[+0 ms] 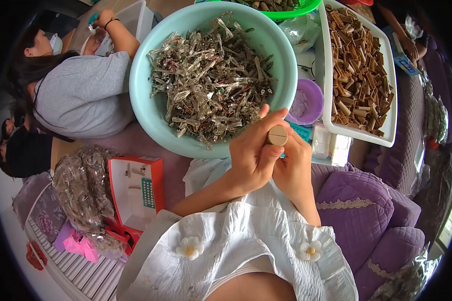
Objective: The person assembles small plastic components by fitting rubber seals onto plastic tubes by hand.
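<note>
In front of my body, my left hand (253, 155) and my right hand (297, 163) are closed together around a tan cylinder (277, 135). Its round end faces up, with a thin dark line across it; the rest is hidden by my fingers. Both hands are at the near right rim of a large pale green basin (138, 100). Heaped inside are small bundles in clear, crinkled plastic (206, 80), with bits of red and dark among them. To the right, a white tray (328, 95) holds many short, curved brown pieces (361, 70).
Beside the tray stands a purple bowl (316, 100) with pale bits in it. Clear boxes (331, 145) lie near my right hand. On the left are a red-edged box (158, 185), plastic-wrapped bundles (83, 185) and a person in a grey shirt (85, 95). Purple cushions (356, 215) lie at right.
</note>
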A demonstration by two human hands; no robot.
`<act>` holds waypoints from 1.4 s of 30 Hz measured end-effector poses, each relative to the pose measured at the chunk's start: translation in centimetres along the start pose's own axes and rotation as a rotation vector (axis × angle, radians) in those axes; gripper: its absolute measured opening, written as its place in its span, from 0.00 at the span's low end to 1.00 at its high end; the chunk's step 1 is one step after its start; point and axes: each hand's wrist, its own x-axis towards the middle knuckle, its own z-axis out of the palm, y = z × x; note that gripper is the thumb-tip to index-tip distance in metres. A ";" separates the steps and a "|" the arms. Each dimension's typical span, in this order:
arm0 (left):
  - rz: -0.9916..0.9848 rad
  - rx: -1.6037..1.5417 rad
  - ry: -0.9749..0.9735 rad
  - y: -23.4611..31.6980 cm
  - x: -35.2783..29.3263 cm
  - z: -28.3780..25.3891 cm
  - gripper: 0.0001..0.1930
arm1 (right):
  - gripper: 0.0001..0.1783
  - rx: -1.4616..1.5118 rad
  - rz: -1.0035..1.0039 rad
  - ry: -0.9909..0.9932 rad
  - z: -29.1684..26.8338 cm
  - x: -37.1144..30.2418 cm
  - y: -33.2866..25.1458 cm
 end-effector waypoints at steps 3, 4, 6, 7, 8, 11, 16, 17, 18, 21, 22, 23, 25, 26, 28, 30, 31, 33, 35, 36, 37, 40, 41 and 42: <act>-0.160 -0.062 -0.063 0.0 -0.1 0.3 0.21 | 0.09 0.103 0.038 0.051 0.8 -0.2 0.8; -0.208 -0.104 -0.054 -0.2 -0.3 0.5 0.21 | 0.10 0.091 0.018 0.092 1.2 -0.3 1.2; -0.295 -0.169 -0.077 -0.4 -0.4 0.4 0.17 | 0.12 0.073 -0.006 0.119 1.8 -0.8 2.1; -0.294 -0.169 -0.081 -0.3 -0.5 0.2 0.17 | 0.12 0.073 -0.005 0.124 1.5 -0.7 2.3; -0.388 -0.255 -0.093 -0.3 -0.7 0.0 0.18 | 0.12 0.095 -0.018 0.053 0.9 -0.6 2.6; -0.531 -0.686 -0.010 -1.4 -0.4 -1.1 0.21 | 0.13 0.188 0.140 -0.094 -1.8 -0.4 3.8; -0.817 -1.005 0.033 -1.4 0.9 -3.6 0.22 | 0.11 -0.414 0.335 0.103 -3.0 2.5 7.6; -0.877 -1.123 -0.045 -1.5 1.0 -3.7 0.22 | 0.11 -0.416 0.335 0.108 -2.5 3.1 8.5; -0.953 -1.024 0.024 -0.6 1.4 -3.0 0.23 | 0.10 -0.549 0.325 0.043 -1.9 3.5 9.9; -0.966 -0.972 -0.081 -0.3 0.8 -2.8 0.24 | 0.09 -0.743 0.347 -0.055 0.0 4.7 13.9; -0.982 -0.970 -0.085 -0.3 0.5 -2.9 0.24 | 0.10 -0.806 0.383 -0.090 0.4 5.3 14.5; -0.982 -0.970 -0.083 -0.4 0.3 -2.9 0.24 | 0.10 -0.806 0.382 -0.092 0.5 5.7 14.9; -1.010 -0.980 -0.118 -0.5 -0.1 -3.0 0.24 | 0.12 -0.801 0.615 -0.165 0.7 6.6 15.0; -1.023 -0.978 -0.116 -0.6 -0.2 -3.0 0.23 | 0.14 -0.803 0.615 -0.167 0.7 6.7 15.6; -1.028 -0.980 -0.116 -0.6 -0.3 -3.1 0.23 | 0.13 -0.800 0.575 -0.182 0.5 6.9 15.2; -1.035 -0.984 -0.120 -0.7 -0.3 -3.1 0.23 | 0.12 -0.797 0.538 -0.194 0.2 6.6 15.1; -1.031 -0.985 -0.118 -0.8 -0.3 -3.1 0.23 | 0.09 -0.769 0.422 -0.097 0.0 6.2 15.0; -1.029 -0.987 -0.118 -0.8 -0.1 -3.1 0.23 | 0.07 -0.739 0.307 -0.002 -0.4 5.4 14.2; -1.030 -0.976 -0.116 -0.9 0.1 -3.2 0.23 | 0.06 -0.600 0.203 0.097 -0.8 5.2 12.1; -1.030 -0.976 -0.117 -0.9 0.2 -3.2 0.23 | 0.06 -0.600 0.202 0.098 -1.1 5.2 11.0; -1.028 -0.970 -0.126 -1.1 0.1 -3.2 0.23 | 0.06 -0.548 0.258 0.133 -1.3 5.1 10.0; -1.028 -0.974 -0.134 -1.6 -0.2 -3.2 0.24 | 0.06 -0.331 0.347 0.219 -1.7 4.6 9.2; -1.030 -0.987 -0.133 -1.7 -0.3 -3.2 0.24 | 0.06 -0.168 0.379 0.268 -1.9 4.5 9.1; -1.030 -0.987 -0.136 -1.7 -0.3 -3.1 0.24 | 0.07 -0.091 0.442 0.242 -2.3 4.4 9.0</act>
